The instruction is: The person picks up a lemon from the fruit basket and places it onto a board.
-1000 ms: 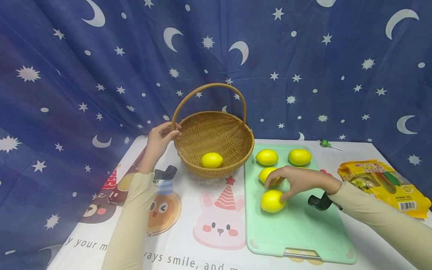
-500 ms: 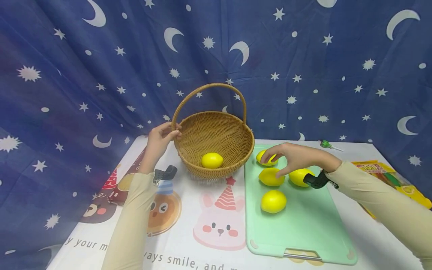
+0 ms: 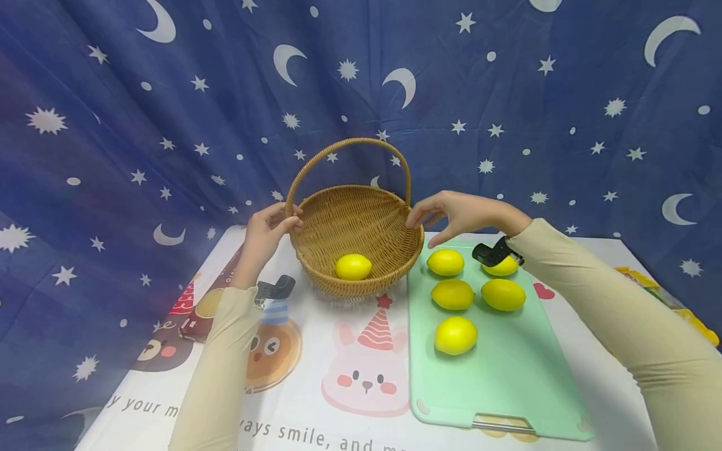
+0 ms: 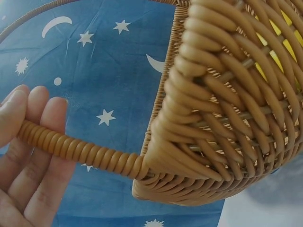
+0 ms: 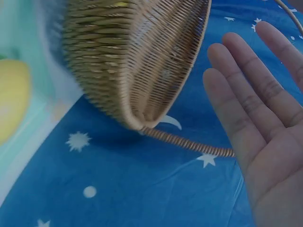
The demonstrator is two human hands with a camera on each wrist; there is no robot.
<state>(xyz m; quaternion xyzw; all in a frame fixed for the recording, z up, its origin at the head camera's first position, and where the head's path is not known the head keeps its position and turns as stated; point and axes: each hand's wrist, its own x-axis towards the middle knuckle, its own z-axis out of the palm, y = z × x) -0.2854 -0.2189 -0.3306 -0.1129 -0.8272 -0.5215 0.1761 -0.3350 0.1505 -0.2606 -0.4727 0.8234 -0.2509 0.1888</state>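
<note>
A brown wicker basket [image 3: 350, 232] stands at the table's back, tilted so that its inside shows, with one lemon [image 3: 353, 267] near its front rim. My left hand [image 3: 266, 235] holds the left foot of its arched handle [image 4: 85, 153], thumb and fingers around it in the left wrist view. At the basket's right rim, my right hand [image 3: 457, 213] is raised with extended fingers and holds nothing. The right wrist view shows that hand's fingers [image 5: 251, 94] straight beside the handle; whether they touch it I cannot tell. Several lemons [image 3: 455, 335] lie on a green cutting board [image 3: 502, 382].
A dark red packet [image 3: 205, 310] lies left, partly behind the left arm. The right sleeve mostly covers a yellow package [image 3: 696, 326]. A blue curtain [image 3: 507, 113] with moons and stars hangs behind the table. The tablecloth [image 3: 304, 413] is white with cartoon prints.
My right hand has moved from the near lemons on the board, up and left over the back ones, to the basket's right rim. The left hand and basket have stayed put.
</note>
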